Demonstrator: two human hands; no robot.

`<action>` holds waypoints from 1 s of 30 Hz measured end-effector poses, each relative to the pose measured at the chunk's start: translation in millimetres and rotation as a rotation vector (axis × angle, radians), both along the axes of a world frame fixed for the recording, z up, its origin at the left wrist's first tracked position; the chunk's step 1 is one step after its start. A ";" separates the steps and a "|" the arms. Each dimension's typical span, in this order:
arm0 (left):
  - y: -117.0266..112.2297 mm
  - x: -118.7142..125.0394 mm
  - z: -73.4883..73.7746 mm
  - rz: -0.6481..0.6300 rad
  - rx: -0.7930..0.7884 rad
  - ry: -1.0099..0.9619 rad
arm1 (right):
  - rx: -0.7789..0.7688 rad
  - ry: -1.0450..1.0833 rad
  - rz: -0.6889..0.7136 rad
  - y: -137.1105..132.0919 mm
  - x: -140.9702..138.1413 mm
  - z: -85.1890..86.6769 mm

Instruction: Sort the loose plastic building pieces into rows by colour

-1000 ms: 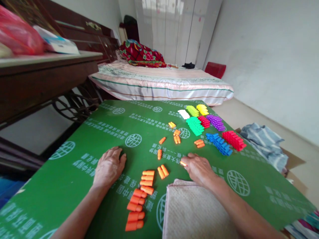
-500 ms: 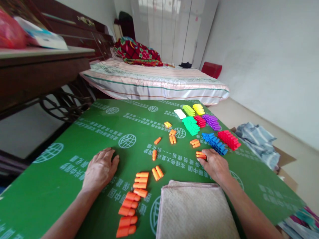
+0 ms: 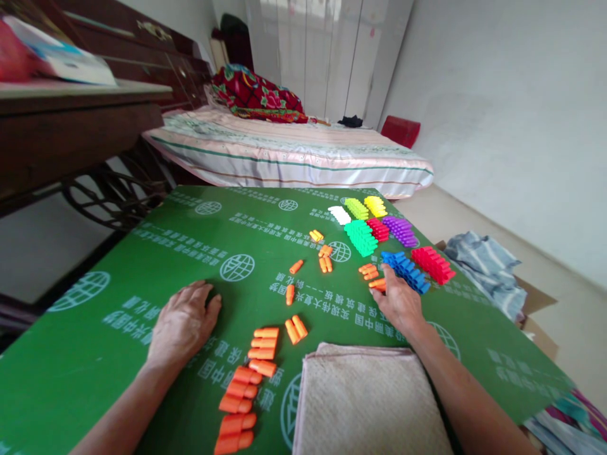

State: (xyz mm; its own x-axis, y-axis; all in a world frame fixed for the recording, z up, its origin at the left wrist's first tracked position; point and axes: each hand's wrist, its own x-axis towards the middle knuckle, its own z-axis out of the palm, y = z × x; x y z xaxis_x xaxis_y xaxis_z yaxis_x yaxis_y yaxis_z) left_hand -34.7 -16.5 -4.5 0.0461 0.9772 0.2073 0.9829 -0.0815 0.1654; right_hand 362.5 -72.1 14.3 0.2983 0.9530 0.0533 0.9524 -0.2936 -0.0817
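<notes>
Had an orange peg [image 3: 377,284] between thumb and index finger of the right hand [image 3: 399,300], beside an orange cluster [image 3: 370,274] at right, apparently grouped by colour; could not tell whether gripped. Rested the left hand [image 3: 184,322], fingers loosely spread, on green board [image 3: 165,253]. Hemmed at right by blue pegs [image 3: 408,270], nearer by folded cloth [image 3: 365,395].

A smooth finish is shown by the green table [image 3: 268,248], on which smooth plastic is seen in the orange pegs [image 3: 263,343] and, near the right edge, the blue pegs [image 3: 404,269]. Towards the near edge, matt, rough-looking cloth is seen in the folded towel [image 3: 370,404].
</notes>
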 end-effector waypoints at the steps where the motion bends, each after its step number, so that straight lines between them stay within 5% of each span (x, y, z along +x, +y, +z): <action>1: 0.2 -0.1 -0.3 -0.002 0.001 0.001 | -0.005 -0.001 -0.004 1.3 -0.5 -0.2; 24: -4.0 2.7 1.5 -0.010 0.000 0.006 | 0.066 0.049 0.044 0.6 -1.0 0.6; 30: -4.7 3.4 1.5 -0.006 0.000 -0.004 | -0.015 0.065 0.329 12.0 -46.4 25.5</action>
State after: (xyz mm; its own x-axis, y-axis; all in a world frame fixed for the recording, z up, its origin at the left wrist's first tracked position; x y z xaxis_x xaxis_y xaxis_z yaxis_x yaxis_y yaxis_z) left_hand -31.3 -21.2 -3.0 0.0514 0.9768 0.2079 0.9817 -0.0877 0.1689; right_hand 316.0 -60.1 39.8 -0.0234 0.9993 0.0298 0.9893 0.0274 -0.1434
